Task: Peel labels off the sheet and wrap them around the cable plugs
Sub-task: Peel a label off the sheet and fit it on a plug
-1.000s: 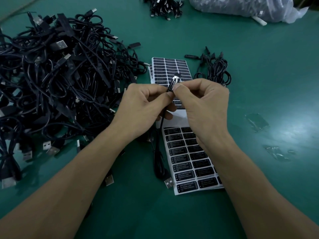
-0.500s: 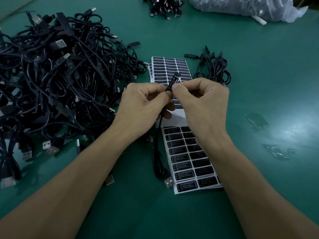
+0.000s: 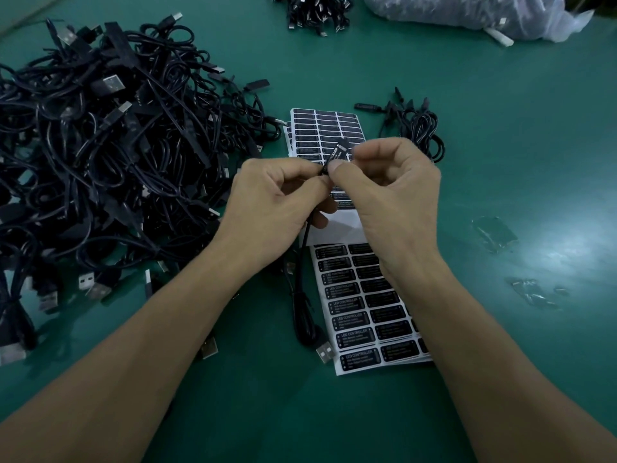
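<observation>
Both my hands meet above the label sheets. My left hand point(image 3: 277, 202) pinches a black cable plug point(image 3: 324, 169) between thumb and fingers. My right hand point(image 3: 387, 192) pinches a black label point(image 3: 340, 151) against that plug, its free end sticking up. The plug's cable point(image 3: 302, 295) hangs down to a USB end point(image 3: 324, 351) lying on the table. A near label sheet point(image 3: 360, 309) with black "LED CONTROLLER" labels lies under my right wrist. A second label sheet point(image 3: 320, 128) lies beyond my hands.
A big tangle of black USB cables point(image 3: 100, 155) fills the left side of the green table point(image 3: 517, 162). A small cable bundle point(image 3: 417, 128) lies right of the far sheet. More cables point(image 3: 314, 11) and a clear plastic bag point(image 3: 467, 15) sit at the far edge. Clear plastic scraps point(image 3: 494, 233) lie at right.
My hands stay in place; the fingers have shifted slightly on the plug, and the label's free end has turned a little between the fingertips.
</observation>
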